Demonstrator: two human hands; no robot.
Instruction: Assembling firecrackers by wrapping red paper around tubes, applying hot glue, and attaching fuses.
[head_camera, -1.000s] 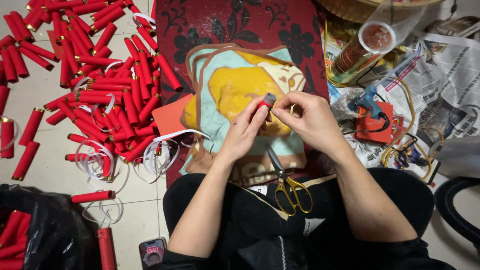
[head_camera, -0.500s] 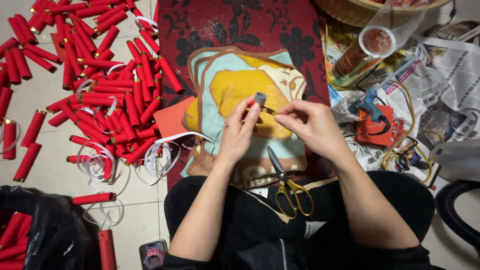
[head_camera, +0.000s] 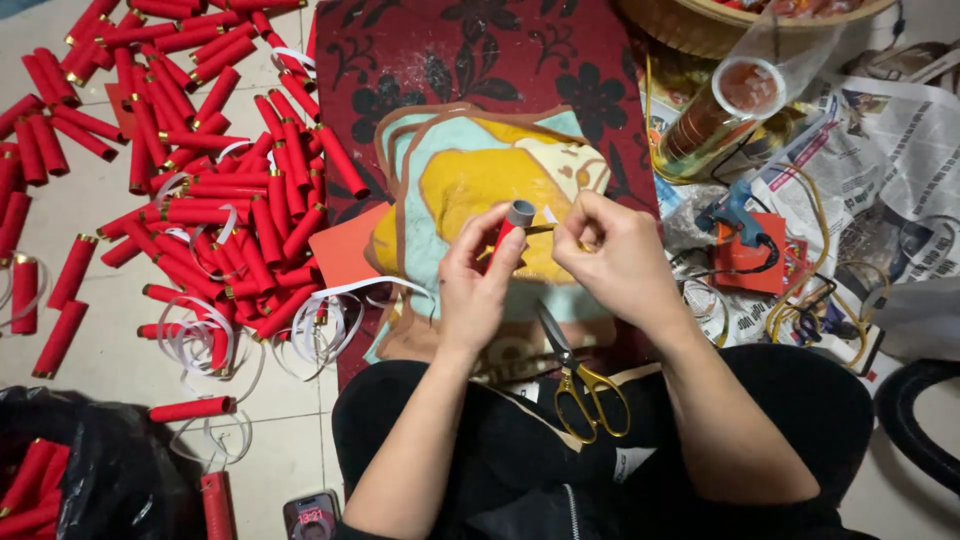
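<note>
My left hand (head_camera: 478, 282) grips a small red paper tube (head_camera: 512, 226) with a grey open end, held upright over a patterned cloth (head_camera: 470, 170). My right hand (head_camera: 612, 258) pinches a thin gold strip (head_camera: 541, 229) against the tube's top. Yellow-handled scissors (head_camera: 583, 384) lie on my lap just below both hands. A large heap of finished red tubes (head_camera: 210, 170) with gold ends spreads over the tiled floor to the left.
White backing strips (head_camera: 200, 335) curl among the tubes. A blue glue gun (head_camera: 735, 212) rests on newspaper at right beside a clear jar (head_camera: 735, 100) and gold wire. A woven basket sits at the top right. A black bag (head_camera: 80, 470) holds more tubes; a phone (head_camera: 312, 515) lies near my knee.
Both hands have shifted slightly lower and the tube has turned in my left hand; my right hand keeps working the gold strip at its top.
</note>
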